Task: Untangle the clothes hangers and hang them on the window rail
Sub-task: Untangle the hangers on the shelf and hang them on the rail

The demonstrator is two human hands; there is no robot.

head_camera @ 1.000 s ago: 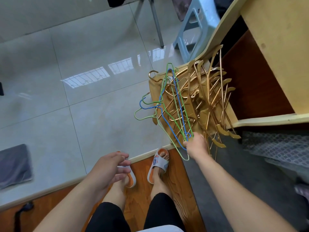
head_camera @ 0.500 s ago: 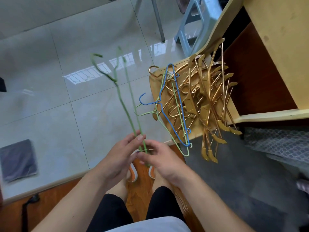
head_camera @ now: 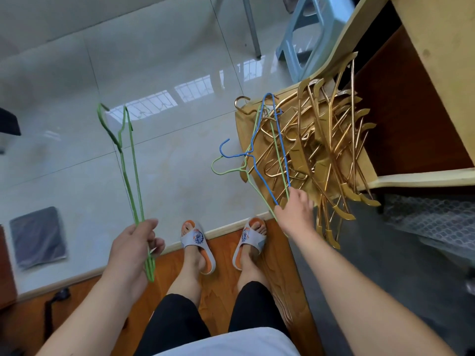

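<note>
Many gold hangers [head_camera: 326,150] heaped on chair [head_camera: 243,119].

At the left of the frame we saw a bright green hanger [head_camera: 128,170]. At the upper right lay a heap of shiny gold hangers [head_camera: 331,150], crossed by one blue hanger [head_camera: 267,150] and one pale green hanger [head_camera: 257,186]. The floor [head_camera: 167,73] was glossy pale grey tile. At lower centre, the slippers [head_camera: 198,242] were grey with orange insoles and a blue print; the shorts [head_camera: 177,322] were black.
</note>
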